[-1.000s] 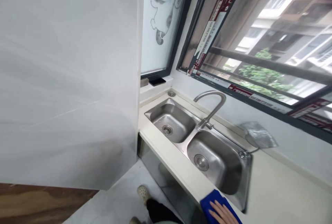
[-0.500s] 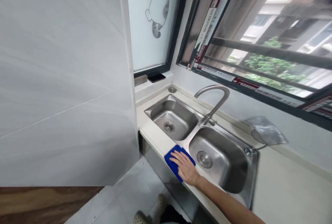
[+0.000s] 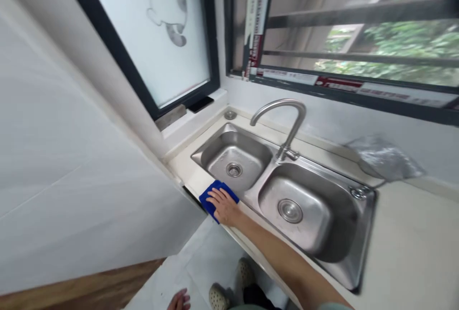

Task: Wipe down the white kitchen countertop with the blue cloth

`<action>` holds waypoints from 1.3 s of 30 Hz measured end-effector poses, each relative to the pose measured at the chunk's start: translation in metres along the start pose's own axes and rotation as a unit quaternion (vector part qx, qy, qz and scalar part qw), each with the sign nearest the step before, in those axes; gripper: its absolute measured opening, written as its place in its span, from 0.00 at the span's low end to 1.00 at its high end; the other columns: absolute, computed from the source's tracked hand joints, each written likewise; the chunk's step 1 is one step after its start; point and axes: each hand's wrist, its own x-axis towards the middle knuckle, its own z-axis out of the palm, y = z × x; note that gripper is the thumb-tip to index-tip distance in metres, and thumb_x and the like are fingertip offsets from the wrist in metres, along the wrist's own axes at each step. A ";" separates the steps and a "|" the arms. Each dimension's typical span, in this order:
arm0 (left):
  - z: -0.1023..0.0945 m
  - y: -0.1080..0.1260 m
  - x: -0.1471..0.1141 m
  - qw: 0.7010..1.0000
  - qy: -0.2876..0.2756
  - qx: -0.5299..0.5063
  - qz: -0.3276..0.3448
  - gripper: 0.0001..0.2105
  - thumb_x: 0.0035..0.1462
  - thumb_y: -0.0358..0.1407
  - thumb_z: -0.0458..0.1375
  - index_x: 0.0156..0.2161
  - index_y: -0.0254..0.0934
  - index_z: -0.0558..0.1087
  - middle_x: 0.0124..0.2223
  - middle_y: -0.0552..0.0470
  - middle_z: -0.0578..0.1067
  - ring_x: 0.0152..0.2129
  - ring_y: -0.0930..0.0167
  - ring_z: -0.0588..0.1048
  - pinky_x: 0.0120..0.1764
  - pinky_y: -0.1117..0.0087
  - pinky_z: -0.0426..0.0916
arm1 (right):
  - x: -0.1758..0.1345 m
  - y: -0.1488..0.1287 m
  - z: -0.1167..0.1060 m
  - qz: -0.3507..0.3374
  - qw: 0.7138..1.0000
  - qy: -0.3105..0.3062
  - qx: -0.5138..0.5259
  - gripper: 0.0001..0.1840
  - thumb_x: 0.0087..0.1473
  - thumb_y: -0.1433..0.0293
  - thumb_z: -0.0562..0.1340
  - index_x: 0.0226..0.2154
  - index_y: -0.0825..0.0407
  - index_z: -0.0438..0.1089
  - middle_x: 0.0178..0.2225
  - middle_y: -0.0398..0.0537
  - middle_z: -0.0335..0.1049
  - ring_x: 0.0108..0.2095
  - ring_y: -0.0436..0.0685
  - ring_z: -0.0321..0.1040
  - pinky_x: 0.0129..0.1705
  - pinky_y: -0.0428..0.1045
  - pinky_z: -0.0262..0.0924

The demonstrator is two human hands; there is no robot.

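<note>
A folded blue cloth [image 3: 211, 199] lies on the front strip of the pale counter [image 3: 412, 238], by the left basin. My right hand [image 3: 226, 208] rests flat on top of it, fingers spread and pressing down, and the forearm reaches along the counter's front edge. Low in the view, my left hand [image 3: 180, 300] hangs above the floor with its fingers loosely bent and apart, holding nothing; only its fingers show. Behind the cloth is a steel double sink [image 3: 253, 194].
A curved faucet [image 3: 292, 130] rises behind the sink. Clear plastic wrapping [image 3: 389, 159] lies at the back right. A round metal drain piece [image 3: 230, 115] sits in the corner, and a dark phone-like slab [image 3: 201, 104] on the sill. A grey panel [image 3: 79, 166] borders the left.
My right hand has slid the blue cloth leftward along the counter's front edge, from near the divider to beside the left basin. My left hand has come into view; the camera has turned.
</note>
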 end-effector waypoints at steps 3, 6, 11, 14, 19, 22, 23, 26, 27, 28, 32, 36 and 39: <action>0.017 0.053 0.032 0.994 -0.059 -0.028 0.088 0.29 0.40 0.68 0.54 0.29 0.44 0.75 0.27 0.50 0.79 0.29 0.57 0.80 0.36 0.55 0.78 | -0.032 -0.005 -0.009 0.017 1.000 0.003 0.013 0.31 0.49 0.70 0.55 0.57 0.49 0.60 0.64 0.47 0.55 0.67 0.55 0.40 0.70 0.58 0.33; 0.039 0.117 0.059 0.979 -0.081 -0.023 0.188 0.35 0.42 0.69 0.51 0.38 0.40 0.75 0.32 0.47 0.80 0.32 0.61 0.80 0.41 0.57 0.77 | -0.077 -0.009 -0.020 0.035 0.998 0.012 0.047 0.31 0.47 0.71 0.55 0.56 0.48 0.60 0.64 0.45 0.55 0.67 0.53 0.39 0.70 0.57 0.30; 0.090 0.205 0.074 0.930 -0.149 0.025 0.335 0.31 0.54 0.61 0.46 0.46 0.37 0.72 0.34 0.49 0.79 0.34 0.67 0.78 0.43 0.64 0.74 | -0.159 -0.016 -0.036 0.114 0.992 0.019 0.059 0.38 0.38 0.73 0.55 0.56 0.48 0.60 0.65 0.45 0.54 0.68 0.56 0.39 0.70 0.61 0.31; 0.123 0.235 0.072 0.889 -0.208 0.073 0.401 0.23 0.57 0.53 0.47 0.46 0.40 0.73 0.33 0.52 0.79 0.32 0.68 0.77 0.40 0.67 0.72 | -0.212 -0.027 -0.040 0.206 0.978 0.034 0.022 0.42 0.36 0.74 0.54 0.59 0.48 0.58 0.66 0.47 0.51 0.68 0.60 0.39 0.69 0.65 0.34; 0.168 0.247 0.065 0.840 -0.269 0.140 0.450 0.16 0.57 0.40 0.49 0.43 0.41 0.75 0.30 0.53 0.78 0.29 0.68 0.74 0.36 0.68 0.68 | -0.323 -0.054 -0.029 0.385 0.909 0.095 -0.132 0.41 0.44 0.75 0.51 0.63 0.49 0.53 0.68 0.47 0.45 0.69 0.61 0.36 0.68 0.65 0.41; 0.181 0.244 0.063 0.835 -0.258 0.173 0.454 0.15 0.57 0.37 0.49 0.44 0.40 0.76 0.30 0.52 0.78 0.31 0.66 0.72 0.37 0.67 0.64 | -0.397 -0.067 -0.025 0.460 0.849 0.127 -0.227 0.41 0.48 0.76 0.49 0.65 0.47 0.47 0.68 0.48 0.45 0.68 0.60 0.39 0.67 0.64 0.46; 0.182 0.243 0.063 0.835 -0.254 0.183 0.453 0.16 0.58 0.37 0.48 0.45 0.40 0.75 0.30 0.51 0.78 0.31 0.66 0.71 0.37 0.67 0.64 | -0.419 -0.068 -0.025 0.481 0.830 0.137 -0.247 0.40 0.49 0.76 0.49 0.66 0.47 0.46 0.68 0.48 0.46 0.68 0.60 0.40 0.66 0.64 0.47; 0.182 0.243 0.062 0.831 -0.250 0.210 0.450 0.16 0.59 0.36 0.48 0.47 0.40 0.75 0.30 0.52 0.78 0.31 0.67 0.71 0.37 0.68 0.62 | -0.469 -0.066 -0.028 0.532 0.779 0.158 -0.292 0.37 0.54 0.73 0.48 0.66 0.47 0.42 0.67 0.50 0.49 0.67 0.61 0.44 0.64 0.63 0.51; 0.182 0.244 0.062 0.830 -0.248 0.218 0.449 0.16 0.60 0.36 0.48 0.47 0.40 0.75 0.31 0.52 0.78 0.32 0.67 0.71 0.37 0.68 0.62 | -0.477 -0.064 -0.028 0.546 0.764 0.161 -0.304 0.37 0.55 0.72 0.48 0.67 0.47 0.41 0.66 0.50 0.50 0.67 0.62 0.44 0.64 0.63 0.51; 0.182 0.244 0.061 0.831 -0.244 0.226 0.445 0.16 0.60 0.35 0.47 0.47 0.41 0.75 0.31 0.53 0.78 0.32 0.67 0.71 0.37 0.68 0.62 | -0.480 -0.061 -0.026 0.558 0.748 0.166 -0.318 0.37 0.56 0.71 0.48 0.67 0.48 0.40 0.66 0.51 0.50 0.67 0.62 0.45 0.63 0.63 0.50; 0.186 0.246 0.055 0.854 -0.197 0.248 0.412 0.18 0.61 0.37 0.46 0.49 0.42 0.74 0.33 0.51 0.79 0.32 0.66 0.72 0.33 0.68 0.60 | -0.459 -0.056 -0.003 0.584 0.687 0.200 -0.383 0.38 0.55 0.70 0.49 0.67 0.50 0.37 0.66 0.55 0.51 0.66 0.65 0.47 0.62 0.64 0.49; 0.190 0.249 0.045 0.877 -0.139 0.268 0.373 0.20 0.61 0.40 0.44 0.50 0.44 0.74 0.32 0.47 0.76 0.30 0.63 0.71 0.30 0.67 0.58 | -0.421 -0.048 0.014 0.561 0.696 0.200 -0.401 0.40 0.52 0.70 0.52 0.67 0.51 0.40 0.67 0.56 0.48 0.65 0.66 0.47 0.62 0.64 0.46; 0.190 0.252 0.039 0.880 -0.113 0.291 0.359 0.21 0.61 0.43 0.42 0.51 0.45 0.74 0.32 0.45 0.75 0.30 0.61 0.72 0.30 0.66 0.57 | -0.396 -0.023 -0.003 0.549 0.719 0.188 -0.383 0.39 0.51 0.70 0.53 0.65 0.51 0.45 0.66 0.54 0.50 0.65 0.64 0.46 0.63 0.63 0.44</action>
